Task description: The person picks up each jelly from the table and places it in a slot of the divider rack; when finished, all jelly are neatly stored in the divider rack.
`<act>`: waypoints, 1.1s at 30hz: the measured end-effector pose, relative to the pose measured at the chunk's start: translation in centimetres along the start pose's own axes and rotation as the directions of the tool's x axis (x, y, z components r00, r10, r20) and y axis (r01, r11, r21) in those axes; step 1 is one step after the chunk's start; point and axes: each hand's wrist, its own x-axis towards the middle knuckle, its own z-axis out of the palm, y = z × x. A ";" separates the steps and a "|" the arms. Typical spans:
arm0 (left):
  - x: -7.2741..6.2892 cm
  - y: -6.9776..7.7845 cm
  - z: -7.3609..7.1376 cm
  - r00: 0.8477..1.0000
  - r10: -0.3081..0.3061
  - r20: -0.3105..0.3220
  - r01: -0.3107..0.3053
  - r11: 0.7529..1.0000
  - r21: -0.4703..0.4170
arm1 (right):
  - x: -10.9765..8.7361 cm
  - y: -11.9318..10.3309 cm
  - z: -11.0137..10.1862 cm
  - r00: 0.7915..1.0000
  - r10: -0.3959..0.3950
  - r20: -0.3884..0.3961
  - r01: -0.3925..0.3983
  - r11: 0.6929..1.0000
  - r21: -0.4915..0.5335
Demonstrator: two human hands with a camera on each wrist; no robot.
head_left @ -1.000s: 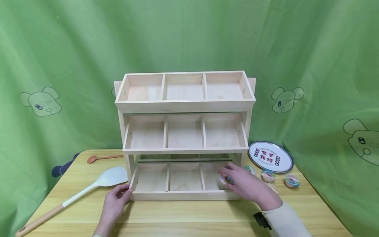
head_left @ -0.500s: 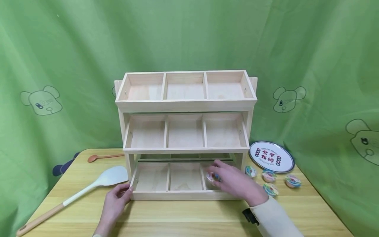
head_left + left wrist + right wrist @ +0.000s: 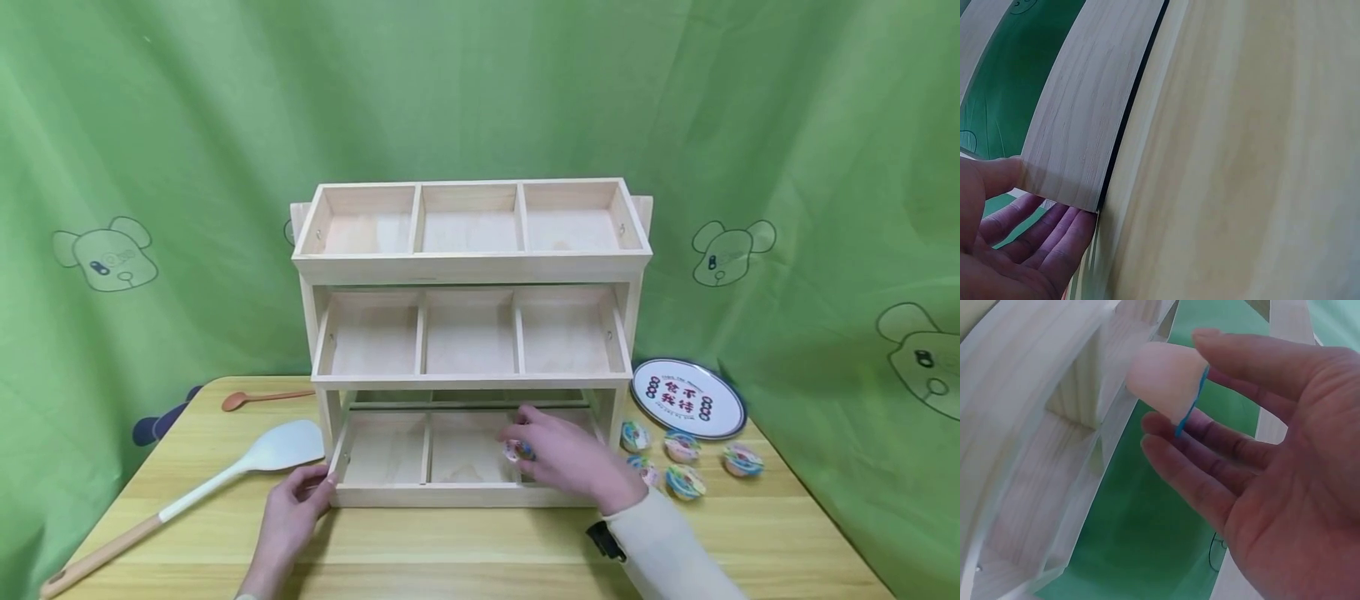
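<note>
A three-tier wooden rack (image 3: 470, 268) stands in the middle of the table, each tier divided into three compartments. My left hand (image 3: 294, 510) holds the left front corner of its bottom tray (image 3: 1079, 112), thumb at one edge and fingers at the end. Over the bottom tray, near the divider between the middle and right compartments, my right hand (image 3: 566, 457) pinches a small jelly cup (image 3: 519, 451). In the right wrist view the jelly cup (image 3: 1166, 378) shows a pale pink body and blue lid edge, held between thumb and fingers. Part of the right compartment is hidden behind that hand.
Several jelly cups (image 3: 682, 446) lie right of the rack. Behind them is an oval white plate (image 3: 678, 400) with a blue rim. A white spatula (image 3: 247, 467) with wooden handle and a reddish spoon (image 3: 262, 400) lie left. Green curtain (image 3: 480, 92) hangs behind.
My right hand has moved left with the jelly cup, from the right compartment toward the middle one. More loose jelly cups show on the right. The left hand has stayed put.
</note>
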 end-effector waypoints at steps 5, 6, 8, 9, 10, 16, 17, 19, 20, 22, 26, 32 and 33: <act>-0.1 0.0 0.1 1.000 -0.007 -0.001 0.007 1.000 -0.003 | 0.8 -0.7 0.1 0.999 0.022 0.024 -0.023 0.999 0.040; -0.1 0.0 0.1 1.000 -0.008 -0.001 0.008 1.000 -0.005 | 0.9 -0.8 0.1 0.999 0.029 0.035 -0.030 0.998 0.051; -0.1 0.0 0.1 1.000 -0.011 -0.002 0.011 1.000 -0.007 | 1.2 -1.0 0.2 0.998 0.034 0.053 -0.038 0.997 0.069; -0.1 0.0 0.1 1.000 -0.012 -0.002 0.012 1.000 -0.010 | 1.3 -1.1 0.3 0.998 0.036 0.059 -0.040 0.997 0.069; -0.1 0.0 0.1 1.000 -0.013 -0.001 0.013 1.000 -0.008 | 1.4 -1.2 0.3 0.997 0.036 0.062 -0.041 0.996 0.074; -0.1 0.0 -0.2 1.000 -0.017 -0.003 0.017 1.000 0.018 | 2.2 -1.6 0.9 0.998 0.040 0.053 -0.043 0.997 0.070; -0.1 0.0 -0.2 1.000 -0.018 -0.005 0.018 1.000 0.022 | 2.4 -1.7 1.0 0.998 0.039 0.052 -0.043 0.997 0.063; -0.1 0.0 -0.3 1.000 -0.021 -0.007 0.021 0.999 0.025 | 2.5 -1.8 1.2 0.998 0.037 0.052 -0.040 0.997 0.063; -0.1 0.0 -0.3 1.000 -0.022 -0.006 0.022 0.999 0.025 | 2.6 -1.8 1.3 0.998 0.036 0.054 -0.040 0.997 0.064; -0.1 0.0 -0.3 1.000 -0.026 -0.003 0.026 0.999 0.018 | 2.7 -1.9 1.4 0.997 0.039 0.059 -0.043 0.996 0.074; -0.2 -0.1 -0.2 1.000 -0.028 0.003 0.028 0.999 0.017 | 2.9 -2.1 1.6 0.997 0.039 0.071 -0.046 0.994 0.096; -0.1 0.2 -0.1 1.000 -0.012 -0.001 0.012 1.000 0.028 | 3.8 -2.6 1.6 0.999 -0.007 0.037 0.005 0.999 0.032; -0.1 0.3 -0.1 1.000 -0.009 -0.004 0.009 1.000 0.030 | 4.0 -2.7 1.6 0.999 -0.013 0.032 0.013 1.000 0.017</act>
